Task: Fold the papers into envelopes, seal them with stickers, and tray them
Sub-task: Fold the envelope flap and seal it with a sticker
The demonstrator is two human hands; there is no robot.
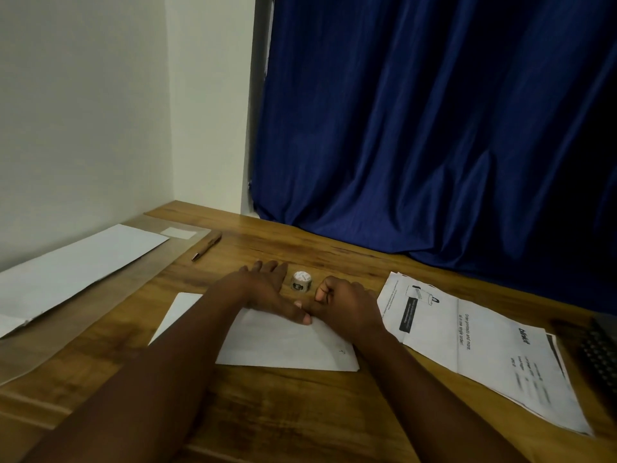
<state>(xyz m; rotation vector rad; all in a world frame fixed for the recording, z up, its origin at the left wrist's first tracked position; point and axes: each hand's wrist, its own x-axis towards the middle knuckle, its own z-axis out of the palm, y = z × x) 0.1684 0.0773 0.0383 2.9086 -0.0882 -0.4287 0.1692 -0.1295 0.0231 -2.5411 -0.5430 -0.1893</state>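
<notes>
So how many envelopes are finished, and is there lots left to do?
I can't see any finished one. Right now the left hand presses flat on the white paper while the right hand works its top edge, so it is being folded. The sticker roll waits behind it. The printed papers on the right are unfolded, and nothing folded lies in the tray on the left.

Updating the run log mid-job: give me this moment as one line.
phase: folding | left hand: flat, pressing white paper | right hand: curled, creasing its fold | sticker roll: untouched behind hands | printed sheets: waiting right
</notes>
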